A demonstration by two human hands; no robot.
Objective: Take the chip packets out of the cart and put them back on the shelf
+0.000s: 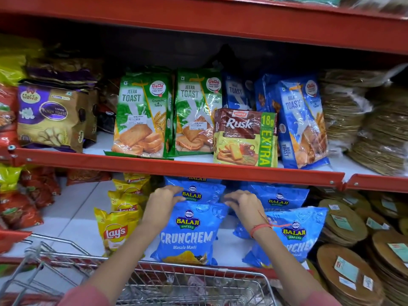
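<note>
Lower white shelf (72, 219), wire cart (198, 283) below: left hand (164, 198) and right hand (242, 204) both gripping top corners of upright blue Crunchem packet (189, 235), yellow Lay's packets (117, 230) just beside.

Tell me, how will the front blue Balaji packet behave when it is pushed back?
The front blue Balaji packet looks puffed, so probably light and squashy. Its glossy film may slide easily on the white shelf. Standing upright, it could tip.

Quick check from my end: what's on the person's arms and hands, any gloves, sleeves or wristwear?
No gloves: both hands are bare. The left hand has nothing on its wrist. The right hand has an orange-red thread band round the wrist, one loose strand trailing. Pink sleeves show near the elbows, forearms uncovered.
</note>
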